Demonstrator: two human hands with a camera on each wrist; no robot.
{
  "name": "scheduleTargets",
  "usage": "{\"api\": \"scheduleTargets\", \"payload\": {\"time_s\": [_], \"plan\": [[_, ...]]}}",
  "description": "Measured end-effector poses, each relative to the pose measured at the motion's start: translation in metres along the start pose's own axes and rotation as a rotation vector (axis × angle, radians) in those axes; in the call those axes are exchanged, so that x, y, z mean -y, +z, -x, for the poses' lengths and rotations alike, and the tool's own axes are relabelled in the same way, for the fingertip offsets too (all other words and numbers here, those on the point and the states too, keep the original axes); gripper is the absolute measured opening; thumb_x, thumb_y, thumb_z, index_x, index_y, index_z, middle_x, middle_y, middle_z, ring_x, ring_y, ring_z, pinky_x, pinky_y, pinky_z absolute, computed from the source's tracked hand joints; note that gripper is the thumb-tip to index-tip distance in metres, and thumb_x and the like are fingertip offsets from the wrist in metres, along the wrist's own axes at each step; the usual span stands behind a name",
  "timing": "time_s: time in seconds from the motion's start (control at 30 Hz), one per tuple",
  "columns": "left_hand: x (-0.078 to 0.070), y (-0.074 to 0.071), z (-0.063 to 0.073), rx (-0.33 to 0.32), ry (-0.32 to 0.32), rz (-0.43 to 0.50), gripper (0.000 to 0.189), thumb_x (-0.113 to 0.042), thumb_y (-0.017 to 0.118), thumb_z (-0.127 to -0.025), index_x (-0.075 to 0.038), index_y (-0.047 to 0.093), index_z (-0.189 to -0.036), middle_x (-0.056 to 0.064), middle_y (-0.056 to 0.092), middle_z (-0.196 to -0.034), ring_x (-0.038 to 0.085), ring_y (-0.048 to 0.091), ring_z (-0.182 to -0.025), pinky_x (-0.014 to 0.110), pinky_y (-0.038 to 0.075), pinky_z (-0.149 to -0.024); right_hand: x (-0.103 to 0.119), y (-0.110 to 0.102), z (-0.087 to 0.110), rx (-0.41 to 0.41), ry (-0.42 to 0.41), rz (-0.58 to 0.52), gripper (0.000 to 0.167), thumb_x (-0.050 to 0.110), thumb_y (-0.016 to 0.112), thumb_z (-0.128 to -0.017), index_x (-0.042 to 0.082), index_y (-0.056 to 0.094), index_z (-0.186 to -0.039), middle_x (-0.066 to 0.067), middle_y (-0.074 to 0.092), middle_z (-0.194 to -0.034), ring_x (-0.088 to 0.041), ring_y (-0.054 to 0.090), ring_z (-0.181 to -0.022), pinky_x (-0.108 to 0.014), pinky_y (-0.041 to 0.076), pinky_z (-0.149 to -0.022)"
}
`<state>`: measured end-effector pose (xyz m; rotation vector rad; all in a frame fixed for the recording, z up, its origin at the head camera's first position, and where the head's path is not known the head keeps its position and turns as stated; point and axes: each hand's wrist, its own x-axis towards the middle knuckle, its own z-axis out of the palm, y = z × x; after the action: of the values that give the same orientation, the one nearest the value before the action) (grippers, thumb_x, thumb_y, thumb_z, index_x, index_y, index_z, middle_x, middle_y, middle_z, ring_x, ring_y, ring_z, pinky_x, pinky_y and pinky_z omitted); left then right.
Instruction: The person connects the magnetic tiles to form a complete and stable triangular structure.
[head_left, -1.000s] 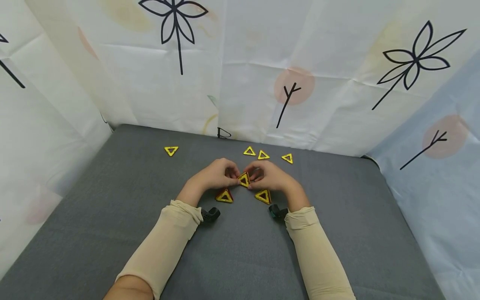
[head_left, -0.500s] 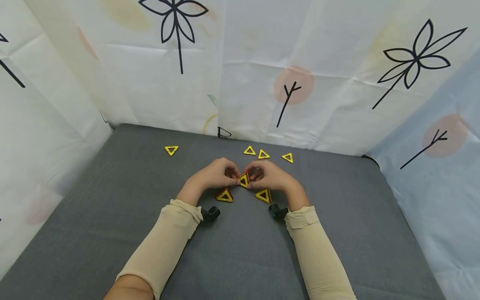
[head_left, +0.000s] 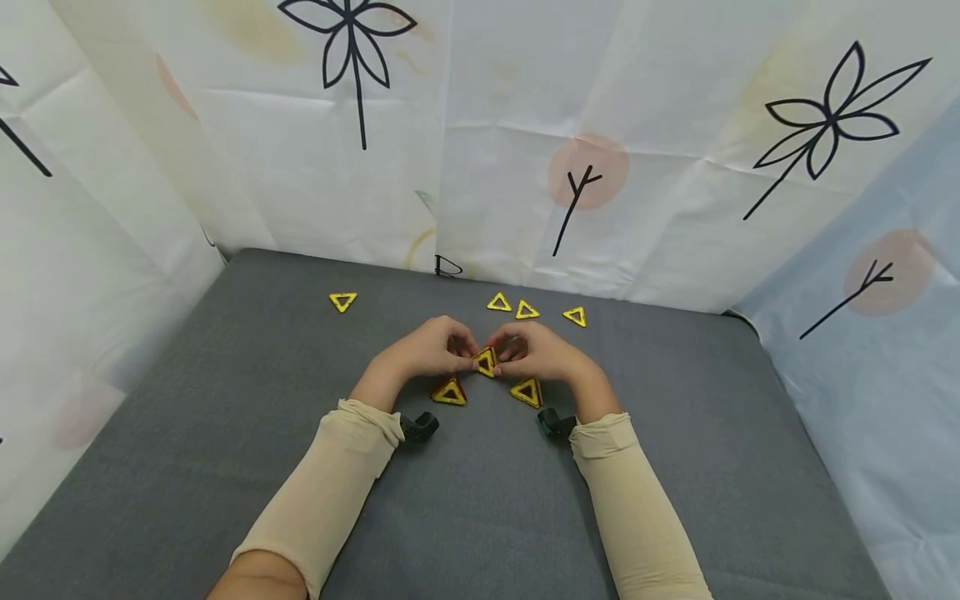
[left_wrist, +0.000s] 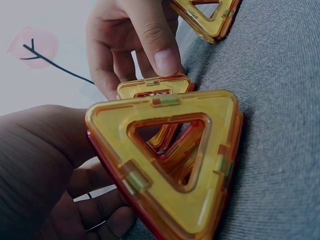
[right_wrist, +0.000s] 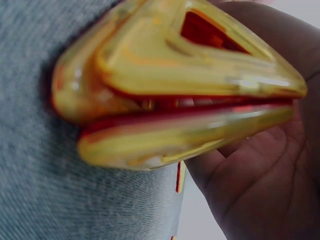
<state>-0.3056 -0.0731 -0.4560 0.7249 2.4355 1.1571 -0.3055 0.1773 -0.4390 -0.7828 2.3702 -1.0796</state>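
In the head view, my left hand (head_left: 431, 348) and right hand (head_left: 538, 354) meet over the table, holding a small shape of yellow and red triangular magnetic tiles (head_left: 485, 362) between thumbs and fingers. In the left wrist view, the right thumb (left_wrist: 165, 60) lies on its top edge. Nearer me stand two similar magnetic-tile pyramids, a left one (head_left: 449, 393) and a right one (head_left: 527, 393). The left one fills much of the left wrist view, hiding part of the held shape. In the right wrist view, a blurred tile pyramid (right_wrist: 185, 75) covers part of the right palm (right_wrist: 265, 185).
Farther back on the grey tabletop (head_left: 480, 517) lie several flat yellow triangle tiles: one on the left (head_left: 342, 302), others behind the hands (head_left: 498, 302) and to the right (head_left: 575, 316). A patterned curtain (head_left: 495, 125) borders the table's back and sides.
The held tile shape has shifted very slightly left and toward me, with both hands staying on it. The other pyramids and flat tiles have not moved.
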Motion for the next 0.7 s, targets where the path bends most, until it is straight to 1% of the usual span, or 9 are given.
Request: {"api": "scheduleTargets", "payload": {"time_s": [0.23,0.5,0.7], "plan": [[-0.0011,-0.0002,0.0015,0.002,0.001,0.001,0.004,-0.015,0.079,-0.097,-0.014,0.080,-0.101,0.002,0.074,-0.095,0.016,0.067,-0.082,0.031,0.054,-0.074,-0.0006,0.0003,-0.0008,0.006,-0.009,-0.003,0.037,0.009,0.079,-0.097,0.005,0.069,-0.132,-0.016,0.068,-0.131,-0.034,0.071,-0.115,-0.045,0.059,-0.098],[-0.0003,0.0005,0.0030,0.001,0.022,0.009,0.005,-0.016,0.080,-0.096,-0.013,0.080,-0.101,0.003,0.075,-0.094,0.017,0.069,-0.082,0.031,0.056,-0.074,-0.0031,0.0010,-0.0013,0.004,0.010,-0.018,0.036,0.007,0.078,-0.097,0.005,0.069,-0.132,-0.016,0.069,-0.130,-0.031,0.071,-0.114,-0.043,0.060,-0.097],[-0.0015,0.0006,0.0038,-0.003,0.015,0.013,0.005,-0.016,0.080,-0.096,-0.014,0.080,-0.100,0.002,0.075,-0.094,0.015,0.068,-0.081,0.031,0.056,-0.073,-0.0034,0.0002,-0.0005,0.006,-0.001,-0.019,0.035,0.008,0.077,-0.097,0.005,0.069,-0.132,-0.016,0.068,-0.131,-0.032,0.071,-0.114,-0.043,0.060,-0.097]]}}
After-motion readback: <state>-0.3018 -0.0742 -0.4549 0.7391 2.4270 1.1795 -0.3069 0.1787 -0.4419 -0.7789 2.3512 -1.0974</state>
